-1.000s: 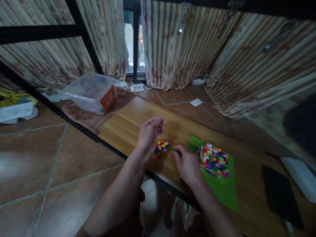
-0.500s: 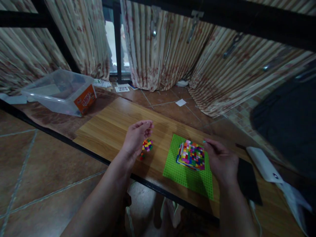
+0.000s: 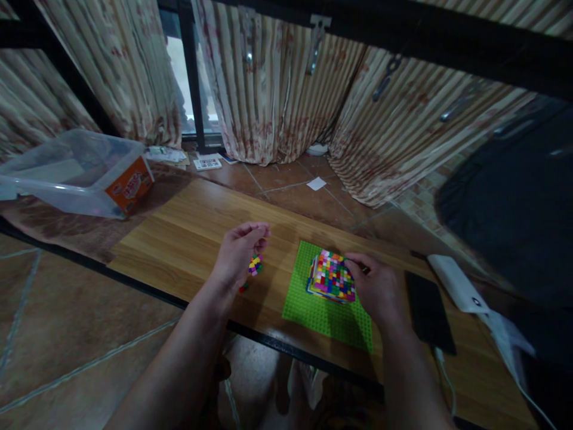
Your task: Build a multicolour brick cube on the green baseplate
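Note:
A block built of many small coloured toy bricks (image 3: pixel 332 276) stands on a green studded baseplate (image 3: pixel 298 304). My right hand (image 3: pixel 376 289) reaches in from the right, thumb and forefinger pinched at the block's top right edge. A small green-blue brick showed in that pinch a moment earlier; the fingertips mostly cover it now. Left of the baseplate, my left hand (image 3: pixel 239 254) hovers over the table with its fingers pinched together. What they hold, if anything, is too small to make out. Just below it lies a pile of loose coloured bricks (image 3: pixel 255 264), partly hidden by the hand.
The wooden table (image 3: pixel 179 227) carries a black phone-like slab (image 3: pixel 430 313) with a cable and a white device (image 3: pixel 454 283) on the right. A clear plastic bin (image 3: pixel 71 194) with an orange label stands at far left. Striped curtains (image 3: pixel 277 89) hang behind.
My right hand has moved from beside the block onto its top right edge with the small brick. My left hand keeps its pinch over the table. The whole view has shifted slightly.

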Motion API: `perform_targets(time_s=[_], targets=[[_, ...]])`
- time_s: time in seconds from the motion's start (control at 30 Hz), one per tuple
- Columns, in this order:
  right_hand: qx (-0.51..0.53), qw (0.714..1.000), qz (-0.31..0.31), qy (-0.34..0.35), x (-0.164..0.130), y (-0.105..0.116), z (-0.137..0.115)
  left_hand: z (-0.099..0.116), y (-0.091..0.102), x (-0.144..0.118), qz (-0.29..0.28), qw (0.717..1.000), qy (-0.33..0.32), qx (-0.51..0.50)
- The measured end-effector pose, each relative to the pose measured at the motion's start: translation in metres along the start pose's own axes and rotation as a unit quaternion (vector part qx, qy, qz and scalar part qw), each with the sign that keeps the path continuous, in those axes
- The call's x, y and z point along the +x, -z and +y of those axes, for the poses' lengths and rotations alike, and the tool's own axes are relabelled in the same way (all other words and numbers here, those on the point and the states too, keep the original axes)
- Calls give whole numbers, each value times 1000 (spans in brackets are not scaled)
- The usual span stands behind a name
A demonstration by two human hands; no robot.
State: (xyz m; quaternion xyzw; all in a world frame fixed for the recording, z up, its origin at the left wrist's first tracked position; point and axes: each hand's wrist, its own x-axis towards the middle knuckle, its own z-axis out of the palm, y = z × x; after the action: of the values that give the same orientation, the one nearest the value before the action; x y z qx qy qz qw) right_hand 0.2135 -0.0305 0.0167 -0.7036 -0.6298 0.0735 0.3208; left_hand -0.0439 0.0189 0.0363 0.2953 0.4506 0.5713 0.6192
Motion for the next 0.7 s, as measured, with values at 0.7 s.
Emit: perform_targets(time_s=[0.7], targets=[[32,999,-20,2,2,0,5,-1,0,-1,2,1000,3,3]])
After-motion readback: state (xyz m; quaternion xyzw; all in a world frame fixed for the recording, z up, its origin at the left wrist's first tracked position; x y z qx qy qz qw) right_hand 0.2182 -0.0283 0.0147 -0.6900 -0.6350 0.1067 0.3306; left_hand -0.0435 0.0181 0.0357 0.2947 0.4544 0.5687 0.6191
